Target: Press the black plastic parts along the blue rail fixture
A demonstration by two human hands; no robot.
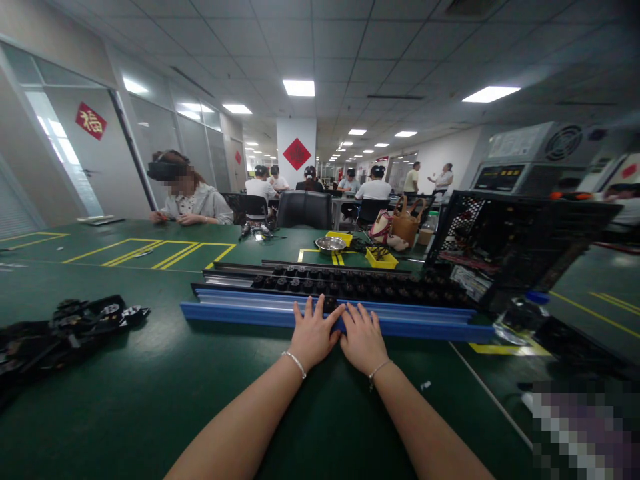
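A long blue rail [240,313] with a channel lies across the green table. My left hand [315,340] rests at its middle, fingers spread over the rail. Close beside it, my right hand [364,339] lies with stretched fingers on the same rail, thumbs and forefingers nearly meeting. Just beyond my left forefinger sits a small round black part [330,305], partly hidden; whether a finger touches it I cannot tell. Behind the blue rail, black rails [225,279] hold rows of similar black round parts [360,283].
An open black computer case [500,233] stands at right, by a clear bottle [520,320]. Black parts [75,327] are heaped at left. A metal bowl [330,245] and a yellow tray [381,259] sit beyond the rails. A person [195,200] sits across the table.
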